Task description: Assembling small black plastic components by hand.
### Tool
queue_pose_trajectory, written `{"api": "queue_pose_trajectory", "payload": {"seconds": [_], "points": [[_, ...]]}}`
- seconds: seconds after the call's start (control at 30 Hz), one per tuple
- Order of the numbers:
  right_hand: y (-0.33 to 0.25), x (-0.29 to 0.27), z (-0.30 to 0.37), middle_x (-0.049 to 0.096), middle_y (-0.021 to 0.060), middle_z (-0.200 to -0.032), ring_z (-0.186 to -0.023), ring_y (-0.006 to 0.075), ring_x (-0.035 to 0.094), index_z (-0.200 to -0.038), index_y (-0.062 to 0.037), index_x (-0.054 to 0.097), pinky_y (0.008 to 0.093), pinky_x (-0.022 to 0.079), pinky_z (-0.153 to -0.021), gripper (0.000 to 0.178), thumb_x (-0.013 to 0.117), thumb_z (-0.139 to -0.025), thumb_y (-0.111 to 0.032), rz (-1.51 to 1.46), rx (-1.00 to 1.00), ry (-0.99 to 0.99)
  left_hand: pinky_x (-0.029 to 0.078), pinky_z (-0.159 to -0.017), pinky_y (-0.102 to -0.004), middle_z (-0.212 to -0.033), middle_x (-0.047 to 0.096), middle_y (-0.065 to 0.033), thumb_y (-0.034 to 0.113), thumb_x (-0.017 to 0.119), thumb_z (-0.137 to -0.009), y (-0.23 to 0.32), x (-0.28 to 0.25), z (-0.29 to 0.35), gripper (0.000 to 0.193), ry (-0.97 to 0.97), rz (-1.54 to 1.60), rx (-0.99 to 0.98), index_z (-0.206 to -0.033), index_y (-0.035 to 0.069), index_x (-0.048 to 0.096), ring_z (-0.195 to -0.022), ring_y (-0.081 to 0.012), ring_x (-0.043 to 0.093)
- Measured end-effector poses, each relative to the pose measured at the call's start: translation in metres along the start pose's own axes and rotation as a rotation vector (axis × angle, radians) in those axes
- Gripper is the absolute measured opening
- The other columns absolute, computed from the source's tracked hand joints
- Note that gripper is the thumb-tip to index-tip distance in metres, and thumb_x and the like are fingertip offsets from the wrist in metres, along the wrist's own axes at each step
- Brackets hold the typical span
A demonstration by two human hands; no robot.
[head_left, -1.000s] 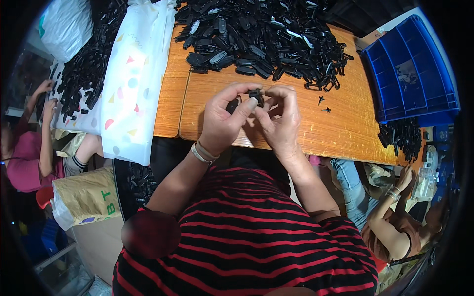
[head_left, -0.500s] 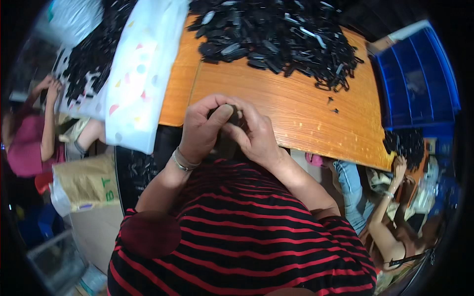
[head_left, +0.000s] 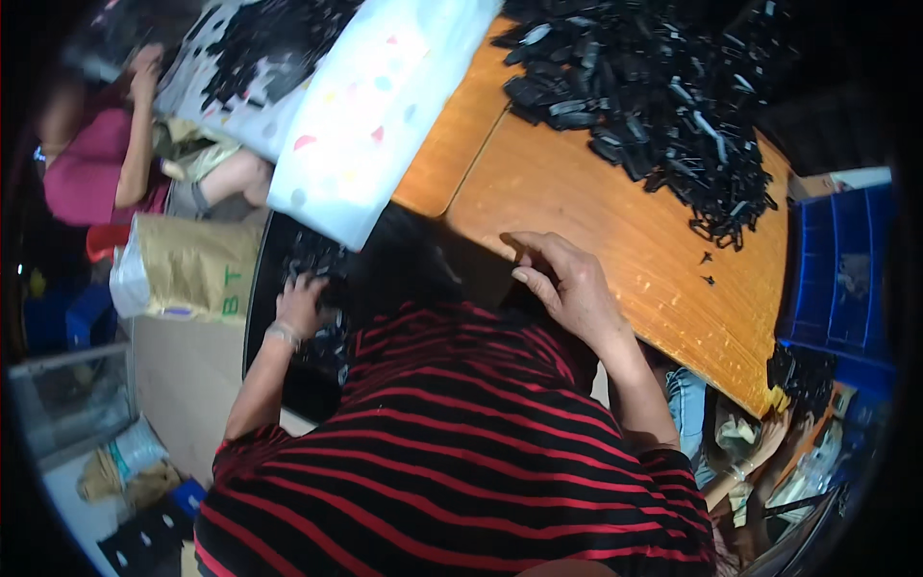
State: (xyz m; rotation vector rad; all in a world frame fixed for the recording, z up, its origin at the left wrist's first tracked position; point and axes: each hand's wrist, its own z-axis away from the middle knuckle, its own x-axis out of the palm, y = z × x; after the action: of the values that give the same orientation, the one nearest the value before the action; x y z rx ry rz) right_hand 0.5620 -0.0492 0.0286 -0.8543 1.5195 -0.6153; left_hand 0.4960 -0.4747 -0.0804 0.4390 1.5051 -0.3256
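Observation:
On the left, my left hand (head_left: 301, 306) is down in a black bin (head_left: 256, 332) that holds loose black pieces (head_left: 332, 322). Its fingers are spread over them, and no held piece shows. My right hand (head_left: 577, 293) hovers at the near edge of the orange wooden table (head_left: 577, 192), thumb and forefinger apart. The gap between them is dark, and nothing in it can be made out. A large heap of black plastic parts (head_left: 654, 106), some long and some ring-shaped, covers the far side of the table.
A white plastic sheet with coloured dots (head_left: 356, 125) hangs over the table's left side. Two small black pieces (head_left: 708, 269) lie near its right edge. Blue bins (head_left: 836, 269) stand at right, a brown sack (head_left: 197, 264) at left. Co-workers sit on both sides.
My hands, together around a dark piece before, have parted. The left has gone down and left into the black bin; the right has moved right. The view has turned.

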Motion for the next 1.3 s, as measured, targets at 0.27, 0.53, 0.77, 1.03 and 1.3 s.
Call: {"api": "queue_pose_trajectory", "payload": {"seconds": [0.27, 0.53, 0.77, 1.03, 1.3], "points": [[0.062, -0.073, 0.011, 0.064, 0.0151, -0.091, -0.076, 0.0275, 0.065, -0.105, -0.0007, 0.064, 0.0351, 0.051, -0.066, 0.021, 0.068, -0.085, -0.007, 0.488, 0.189, 0.454, 0.048, -0.066, -0.0306, -0.078, 0.063, -0.01, 0.013, 0.065, -0.088, 0.156, -0.139, -0.125, 0.013, -0.562, 0.945, 0.447, -0.092, 0.001, 0.064, -0.073, -0.0188, 0.062], [0.086, -0.094, -0.006, 0.059, 0.0141, -0.099, -0.078, 0.0364, 0.063, -0.11, -0.0054, 0.063, 0.044, 0.052, -0.065, 0.021, 0.06, -0.091, -0.013, 0.861, 0.208, 0.527, 0.042, -0.096, -0.0413, -0.118, 0.057, -0.0142, 0.003, 0.068, -0.077, 0.246, -0.076, -0.268, 0.046, 0.434, 0.469, 0.473, -0.122, 0.006, 0.057, -0.111, -0.0341, 0.051], [0.089, -0.087, -0.01, 0.06, 0.0138, -0.093, -0.083, 0.0337, 0.063, -0.107, -0.0028, 0.062, 0.0409, 0.052, -0.069, 0.023, 0.065, -0.084, -0.003, 0.719, 0.083, 0.433, 0.043, -0.097, -0.0382, -0.12, 0.057, -0.0162, 0.003, 0.07, -0.076, 0.254, -0.071, -0.254, 0.048, 0.362, 0.629, 0.552, -0.122, 0.005, 0.057, -0.113, -0.0338, 0.052], [0.074, -0.102, -0.003, 0.061, 0.0113, -0.095, -0.078, 0.031, 0.065, -0.098, -0.0019, 0.066, 0.0374, 0.053, -0.066, 0.019, 0.07, -0.08, -0.001, 0.627, 0.105, 0.415, 0.05, -0.081, -0.0369, -0.109, 0.057, -0.0151, 0.002, 0.07, -0.076, 0.249, -0.074, -0.224, 0.04, 0.284, 0.992, 0.51, -0.114, 0.001, 0.058, -0.096, -0.0322, 0.058], [0.071, -0.107, -0.007, 0.058, 0.0158, -0.096, -0.084, 0.0349, 0.064, -0.092, 0.0009, 0.061, 0.0421, 0.053, -0.071, 0.018, 0.071, -0.077, -0.004, 0.834, 0.188, 0.181, 0.049, -0.067, -0.0345, -0.087, 0.06, -0.0126, 0.006, 0.073, -0.077, 0.262, -0.075, -0.215, 0.021, 0.412, 0.714, 0.676, -0.096, 0.001, 0.066, -0.084, -0.0276, 0.06]]}}
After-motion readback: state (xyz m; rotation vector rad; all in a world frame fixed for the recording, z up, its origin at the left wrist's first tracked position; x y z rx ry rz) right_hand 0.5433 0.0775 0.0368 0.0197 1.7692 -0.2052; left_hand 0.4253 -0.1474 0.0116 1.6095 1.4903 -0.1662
